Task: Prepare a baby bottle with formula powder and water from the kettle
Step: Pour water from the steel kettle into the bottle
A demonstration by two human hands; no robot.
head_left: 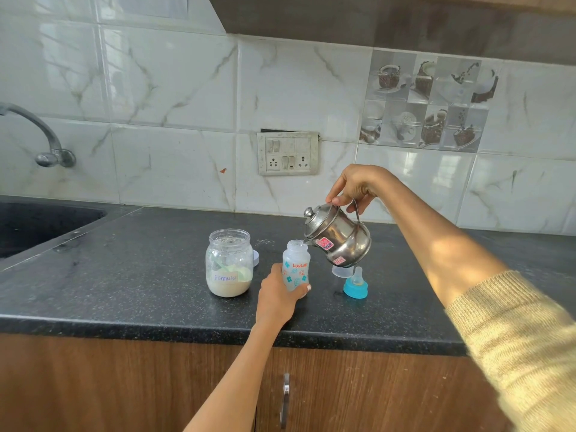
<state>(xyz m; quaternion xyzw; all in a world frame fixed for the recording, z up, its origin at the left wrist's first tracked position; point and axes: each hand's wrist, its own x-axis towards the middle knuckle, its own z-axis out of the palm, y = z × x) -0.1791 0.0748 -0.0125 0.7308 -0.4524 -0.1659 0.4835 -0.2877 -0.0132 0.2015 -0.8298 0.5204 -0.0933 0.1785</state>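
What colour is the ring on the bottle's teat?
Turquoise blue, on the teat ring, seen in the head view.

Kettle: polished metal, mirror-bright, with paper-like stickers. Baby bottle: translucent frosted plastic, printed; formula jar: clear and glossy, glass or plastic, hard to tell. Counter: dark speckled stone, satin sheen; cabinet front: wood-grain, matt; wall tiles: glossy marble-look.

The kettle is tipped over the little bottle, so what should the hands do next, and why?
Probably keep the kettle tipped a little and pour slowly. Its spout sits right at the open mouth of the baby bottle, the right hand holds the handle, and the left hand steadies the bottle on the counter. The teat is off, so filling comes first.
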